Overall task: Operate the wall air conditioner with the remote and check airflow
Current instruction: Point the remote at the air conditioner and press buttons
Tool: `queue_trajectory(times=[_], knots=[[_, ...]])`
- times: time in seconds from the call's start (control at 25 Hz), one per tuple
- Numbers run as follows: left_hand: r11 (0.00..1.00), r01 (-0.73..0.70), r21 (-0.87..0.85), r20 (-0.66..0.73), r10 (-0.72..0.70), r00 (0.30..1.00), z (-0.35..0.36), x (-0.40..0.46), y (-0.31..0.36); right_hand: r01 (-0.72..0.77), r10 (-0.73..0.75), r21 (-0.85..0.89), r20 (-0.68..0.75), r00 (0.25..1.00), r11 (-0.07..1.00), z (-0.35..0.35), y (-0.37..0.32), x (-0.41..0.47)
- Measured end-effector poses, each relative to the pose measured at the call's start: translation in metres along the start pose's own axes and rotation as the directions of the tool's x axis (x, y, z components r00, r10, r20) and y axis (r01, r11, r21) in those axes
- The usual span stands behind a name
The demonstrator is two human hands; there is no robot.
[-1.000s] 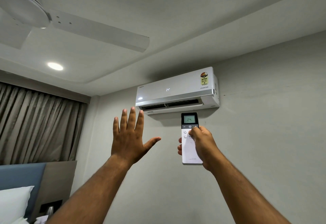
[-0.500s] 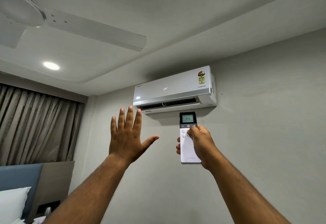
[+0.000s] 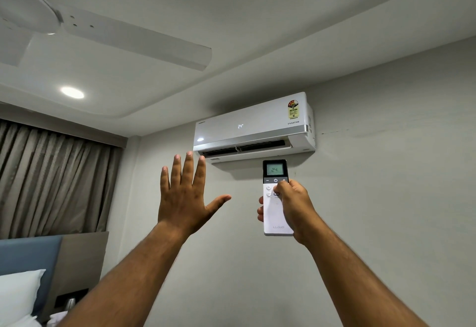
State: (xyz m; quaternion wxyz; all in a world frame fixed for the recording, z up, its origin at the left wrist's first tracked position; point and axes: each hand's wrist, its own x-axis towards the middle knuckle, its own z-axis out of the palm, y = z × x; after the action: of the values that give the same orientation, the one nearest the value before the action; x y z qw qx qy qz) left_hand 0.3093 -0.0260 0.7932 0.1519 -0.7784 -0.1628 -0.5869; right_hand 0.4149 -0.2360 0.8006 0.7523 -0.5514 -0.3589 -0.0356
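Observation:
A white wall air conditioner [image 3: 253, 127] hangs high on the wall, its panel reading 24 and its bottom louvre open. My right hand [image 3: 296, 207] grips a white remote [image 3: 273, 217] upright just below the unit. The remote's screen shows 24, and my thumb rests on the buttons under the screen. My left hand [image 3: 185, 195] is raised flat with the fingers spread, palm toward the wall, below the left end of the air conditioner's outlet. Its fingertips reach about the level of the louvre.
A white ceiling fan [image 3: 103, 33] hangs overhead at upper left, with a lit recessed lamp [image 3: 72, 92] beside it. Brown curtains [image 3: 51, 182] cover the left wall. A bed with a blue headboard [image 3: 25, 254] and a white pillow [image 3: 18, 298] lies at lower left.
Both hands have held nearly the same pose. The view has shifted slightly, so the air conditioner and my hands sit a little further left in the frame.

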Motion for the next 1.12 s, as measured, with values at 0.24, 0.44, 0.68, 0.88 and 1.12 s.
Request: queue_trajectory(times=[0.24, 0.44, 0.68, 0.88, 1.12], knots=[[1.0, 0.006, -0.006, -0.006, -0.006, 1.0, -0.001, 0.0, -0.002, 0.006, -0.006, 0.004, -0.005, 1.0, 1.0, 0.002, 0.001, -0.001], [1.0, 0.011, -0.016, -0.008, -0.012, 1.0, -0.002, 0.0, -0.005, -0.014, 0.014, -0.012, -0.003, 1.0, 1.0, 0.006, 0.003, 0.0], [1.0, 0.013, -0.021, -0.004, -0.013, 1.0, -0.001, -0.002, -0.009, -0.019, 0.019, -0.007, 0.003, 1.0, 1.0, 0.01, 0.004, 0.0], [0.999, 0.015, -0.033, 0.004, -0.014, 1.0, 0.001, -0.004, -0.011, -0.021, 0.021, -0.001, 0.006, 1.0, 1.0, 0.012, 0.006, -0.001], [0.997, 0.021, -0.074, 0.005, -0.02, 1.0, 0.007, -0.008, -0.01, -0.036, 0.035, 0.047, 0.019, 0.999, 0.998, 0.016, 0.011, -0.002]])
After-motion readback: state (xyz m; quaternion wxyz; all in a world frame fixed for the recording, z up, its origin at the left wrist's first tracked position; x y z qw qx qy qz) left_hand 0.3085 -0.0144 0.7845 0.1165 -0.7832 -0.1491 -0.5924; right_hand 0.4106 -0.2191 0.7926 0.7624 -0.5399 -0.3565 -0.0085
